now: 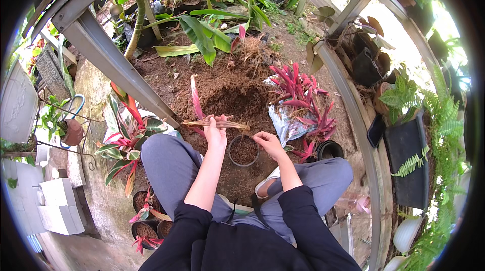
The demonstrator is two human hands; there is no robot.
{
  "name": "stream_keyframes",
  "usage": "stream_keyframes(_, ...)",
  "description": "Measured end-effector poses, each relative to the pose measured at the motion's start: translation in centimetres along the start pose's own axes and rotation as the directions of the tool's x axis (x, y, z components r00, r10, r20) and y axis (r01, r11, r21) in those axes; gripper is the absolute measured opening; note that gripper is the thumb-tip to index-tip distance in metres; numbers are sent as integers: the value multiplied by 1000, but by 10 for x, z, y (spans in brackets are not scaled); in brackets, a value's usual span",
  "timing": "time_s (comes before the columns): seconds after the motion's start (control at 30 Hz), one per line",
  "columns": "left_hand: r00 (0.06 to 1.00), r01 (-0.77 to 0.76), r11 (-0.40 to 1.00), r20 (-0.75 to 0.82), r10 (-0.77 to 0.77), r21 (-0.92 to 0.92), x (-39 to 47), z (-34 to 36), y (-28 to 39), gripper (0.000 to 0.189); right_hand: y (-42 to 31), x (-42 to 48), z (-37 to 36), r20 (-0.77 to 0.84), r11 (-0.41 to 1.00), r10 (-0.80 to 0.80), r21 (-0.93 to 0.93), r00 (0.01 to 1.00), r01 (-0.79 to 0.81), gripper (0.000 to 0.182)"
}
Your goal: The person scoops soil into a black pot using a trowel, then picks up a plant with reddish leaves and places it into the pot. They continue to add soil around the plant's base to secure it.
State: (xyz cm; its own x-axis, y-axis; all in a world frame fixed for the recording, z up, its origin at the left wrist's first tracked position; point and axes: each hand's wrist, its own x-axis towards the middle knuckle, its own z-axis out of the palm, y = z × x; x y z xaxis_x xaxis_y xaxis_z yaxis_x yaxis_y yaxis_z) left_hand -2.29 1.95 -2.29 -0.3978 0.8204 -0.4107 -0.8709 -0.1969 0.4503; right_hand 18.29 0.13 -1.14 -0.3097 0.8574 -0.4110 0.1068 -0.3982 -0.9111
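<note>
My left hand is closed around several plant cuttings with pink leaves and dry, pale brown stems, their rooty ends pointing right. A round black plant pot filled with brown potting material stands on the ground between my legs, just below those stem ends. At the pot's upper right rim is my right hand, fingertips pinched together; whether they hold a thin root or nothing cannot be told. Ahead lies a heap of loose brown potting material. More pink-leaved cuttings rest on a plastic sheet to the right.
Tricolour-leaved plants lie left of my knee, above small potted plants. Stacked empty black pots sit by my right knee. A metal frame post slants at front left. A phone rests on the right ledge.
</note>
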Motion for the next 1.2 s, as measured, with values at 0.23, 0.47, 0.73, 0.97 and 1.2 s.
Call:
stream_keyframes(0.23,999,-21,999,-32,20,-24,-1,0,2,10,6,-3,-3,-48,957,-104,-278,993,86,18)
stream_keyframes(0.47,998,-53,998,-34,52,-36,-1,2,7,9,32,-5,-34,-370,734,-230,-673,900,-89,26)
stream_keyframes(0.73,992,-56,994,111,66,-89,-9,6,1,10,-13,-10,18,146,856,350,350,925,-379,41)
stream_keyframes(0.97,932,189,980,303,-201,67,-20,18,-1,10,-18,7,0,282,670,372,577,884,-466,49)
stream_keyframes(1.2,857,134,925,427,-289,357,-23,17,0,13,-38,13,-17,72,981,178,62,981,-182,20)
